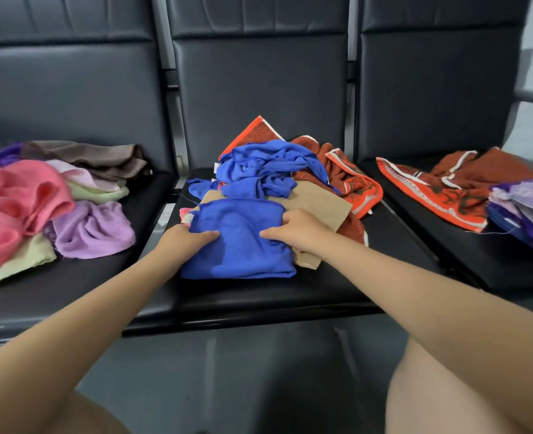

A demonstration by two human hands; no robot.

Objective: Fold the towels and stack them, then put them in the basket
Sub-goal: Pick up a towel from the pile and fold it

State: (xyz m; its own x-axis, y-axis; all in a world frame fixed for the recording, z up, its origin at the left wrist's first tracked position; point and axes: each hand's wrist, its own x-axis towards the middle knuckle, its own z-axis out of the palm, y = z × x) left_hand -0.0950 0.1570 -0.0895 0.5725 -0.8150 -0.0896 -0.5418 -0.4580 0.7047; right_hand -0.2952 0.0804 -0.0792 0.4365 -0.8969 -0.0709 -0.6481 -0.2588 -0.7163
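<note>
Blue towel (240,242) is lying folded on the near part of the mid seat (290,296), w/ both hands pressing on it: left hand (185,238) is resting at its left edge, right hand (296,228) at its upper right, fingers (271,234) curled narrow and pinching cloth. It's looking thin, soft, light, floppy; prob. won't be holding a crease unless it's pressed flat, so I'd be gripping at the folded edges or corners, lifting w/ both hands from under. Beneath it a tan cloth (321,205) is looking stiffer and flatter. Behind, another blue towel (265,170) is sitting crumpled over rust-orange bordered ones (349,180). Left seat is holding a fluffy pink, lilac & pale-green pile (39,211). No basket in view.
</note>
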